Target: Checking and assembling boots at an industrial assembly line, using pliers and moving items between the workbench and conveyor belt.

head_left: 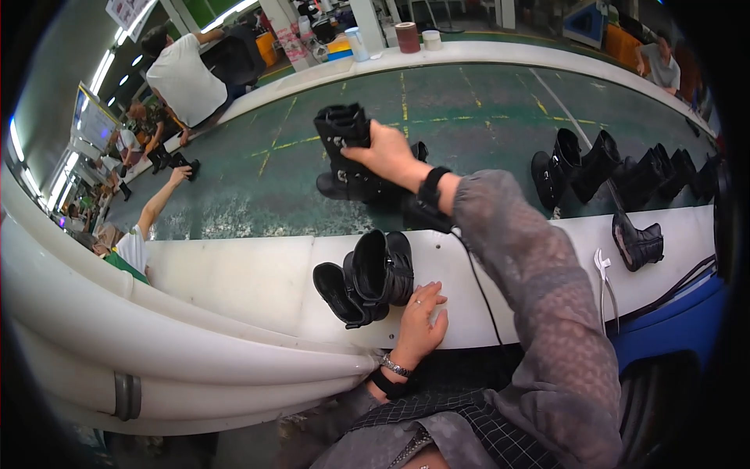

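Note:
My right hand reaches out over the green work surface with its fingers wrapped round the shaft of a black buckled boot. Part of another dark boot shows just behind that hand. On the white ledge, my left hand lies with its fingers apart and nothing in them. Close by its fingertips stands a cluster of short black boots, their openings facing me.
Several black boots stand in a row on the green surface at the right. A single boot and metal pliers lie on the right ledge. A co-worker's hand touches a dark boot at the left. A black cable trails from my right wrist.

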`<state>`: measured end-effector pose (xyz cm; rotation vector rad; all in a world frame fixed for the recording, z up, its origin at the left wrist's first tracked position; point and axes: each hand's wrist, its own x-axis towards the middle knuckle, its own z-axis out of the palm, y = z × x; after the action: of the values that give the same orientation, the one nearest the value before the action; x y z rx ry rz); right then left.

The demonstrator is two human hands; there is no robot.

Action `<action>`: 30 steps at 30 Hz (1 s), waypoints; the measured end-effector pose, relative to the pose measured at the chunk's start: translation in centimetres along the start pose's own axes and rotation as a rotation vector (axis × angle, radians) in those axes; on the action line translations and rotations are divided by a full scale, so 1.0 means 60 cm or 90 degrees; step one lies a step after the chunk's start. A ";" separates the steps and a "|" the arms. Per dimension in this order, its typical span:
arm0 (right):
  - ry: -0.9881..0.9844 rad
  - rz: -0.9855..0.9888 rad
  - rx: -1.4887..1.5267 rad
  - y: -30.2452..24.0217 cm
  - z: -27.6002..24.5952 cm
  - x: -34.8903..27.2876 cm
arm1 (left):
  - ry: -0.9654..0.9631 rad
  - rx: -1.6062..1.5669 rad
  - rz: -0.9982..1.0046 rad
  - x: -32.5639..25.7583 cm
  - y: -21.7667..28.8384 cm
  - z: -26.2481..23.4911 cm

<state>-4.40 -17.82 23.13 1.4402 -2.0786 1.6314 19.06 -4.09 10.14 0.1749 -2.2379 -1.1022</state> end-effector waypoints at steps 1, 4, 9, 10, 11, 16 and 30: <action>-0.024 0.024 0.033 0.025 0.027 -0.010 | -0.005 0.002 0.004 0.001 0.001 0.003; -0.079 -0.039 -0.064 0.024 0.062 -0.056 | -0.023 -0.022 0.014 0.003 0.003 0.009; -0.220 -0.079 -0.067 -0.006 0.095 -0.057 | 0.004 0.022 -0.040 -0.003 0.006 -0.005; -0.200 -0.080 -0.041 -0.014 0.103 -0.058 | 0.008 0.008 -0.061 -0.008 0.006 -0.008; -0.179 -0.068 -0.020 -0.010 0.111 -0.055 | 0.021 0.022 -0.070 -0.010 0.009 -0.008; -0.141 -0.030 0.047 0.018 0.132 -0.053 | 0.076 -0.019 -0.070 -0.028 0.015 -0.002; -0.334 -0.016 -0.114 -0.007 -0.198 -0.136 | 0.135 -0.078 -0.147 -0.028 0.003 0.011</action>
<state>-4.75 -3.40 23.27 1.9750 -2.3692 1.0975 20.02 -2.88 9.18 0.4864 -1.9909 -1.2739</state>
